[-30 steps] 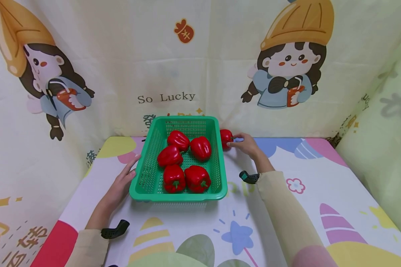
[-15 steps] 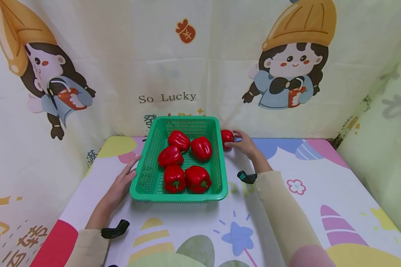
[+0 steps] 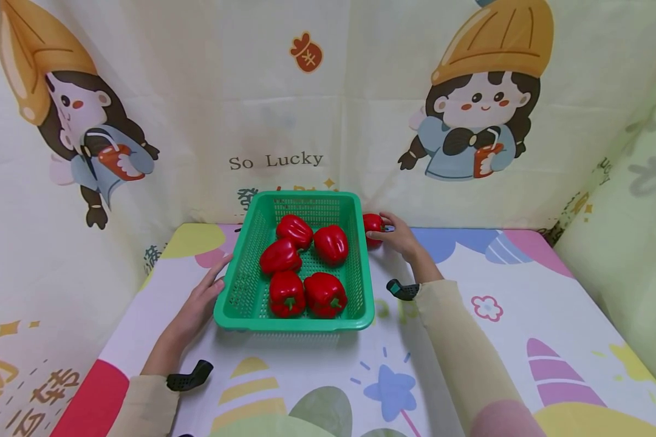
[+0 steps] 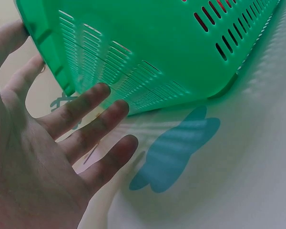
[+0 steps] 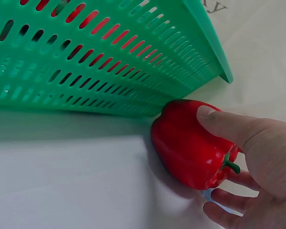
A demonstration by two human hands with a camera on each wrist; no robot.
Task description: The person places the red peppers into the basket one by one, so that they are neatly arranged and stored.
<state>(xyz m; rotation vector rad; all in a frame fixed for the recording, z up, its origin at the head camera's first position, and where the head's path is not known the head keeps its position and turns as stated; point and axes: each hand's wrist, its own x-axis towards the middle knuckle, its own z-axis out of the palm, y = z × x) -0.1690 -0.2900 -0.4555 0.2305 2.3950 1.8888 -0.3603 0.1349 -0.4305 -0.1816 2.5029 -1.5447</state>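
A green plastic basket (image 3: 292, 325) stands on the table with several red bell peppers (image 3: 330, 244) lying inside it. My left hand (image 3: 197, 306) is at the basket's left side, its fingertips at the rim; in the left wrist view the fingers (image 4: 102, 121) are spread and nearly straight against the slotted wall. Outside the basket, close by its far right corner, one more red bell pepper (image 5: 190, 148) lies on its side, green stem toward my palm. My right hand (image 3: 403, 240) holds it, thumb on top, the other fingers partly hidden behind it.
The patterned cloth (image 3: 486, 358) covers the table, with a hanging cartoon-print curtain (image 3: 361, 121) right behind the basket and along both sides. Each wrist wears a black camera mount (image 3: 190, 376).
My right hand has moved a little left, bringing its thumb farther over the loose bell pepper. The left hand and the basket have stayed in place; the head view has shifted slightly.
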